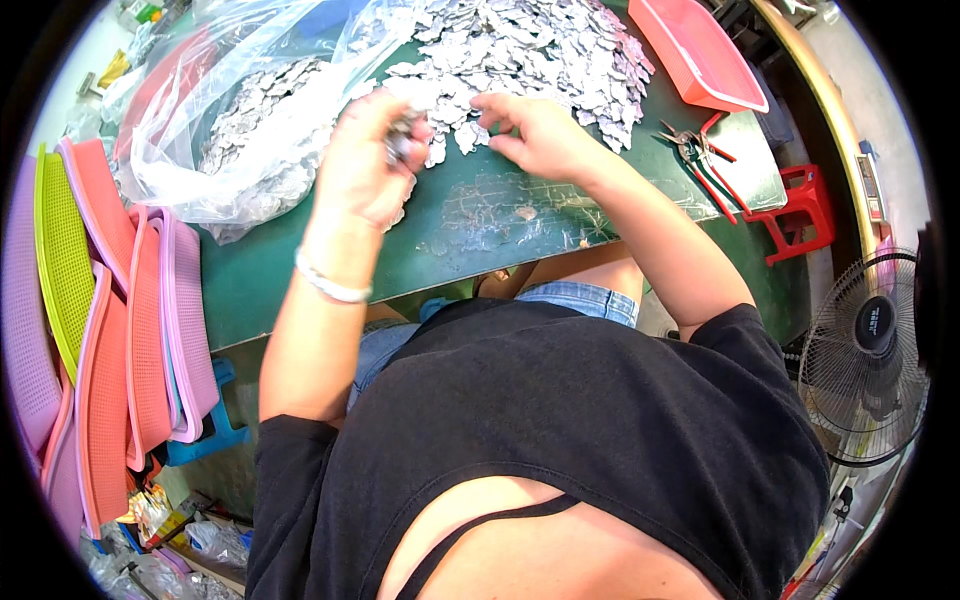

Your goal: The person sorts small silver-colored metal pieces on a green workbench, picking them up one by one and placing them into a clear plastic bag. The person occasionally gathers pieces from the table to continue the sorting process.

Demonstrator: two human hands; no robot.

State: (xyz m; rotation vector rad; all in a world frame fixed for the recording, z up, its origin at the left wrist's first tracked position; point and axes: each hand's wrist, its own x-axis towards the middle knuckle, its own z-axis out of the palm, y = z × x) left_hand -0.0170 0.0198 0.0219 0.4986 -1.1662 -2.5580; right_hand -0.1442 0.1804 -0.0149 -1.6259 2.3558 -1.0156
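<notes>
Green table point(440, 255), left grip point(365, 160) snug around grey pieces point(401, 142), right grip point(545, 138) leftward, ajar, empty

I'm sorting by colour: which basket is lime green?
The mesh basket between the leftmost purple basket and the pink baskets; only it is lime green.

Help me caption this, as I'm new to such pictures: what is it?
A person wears a fisheye camera on the head, looking down, so straight edges bend. On a scuffed green worktable lies a heap of small, flat, silvery-grey pieces. The bare left hand holds what look like such pieces, blurred; the bare right hand, open, is at the heap's edge. A clear plastic bag at left holds more; at right lie red-handled metal tools and a pink plastic tray.
</notes>
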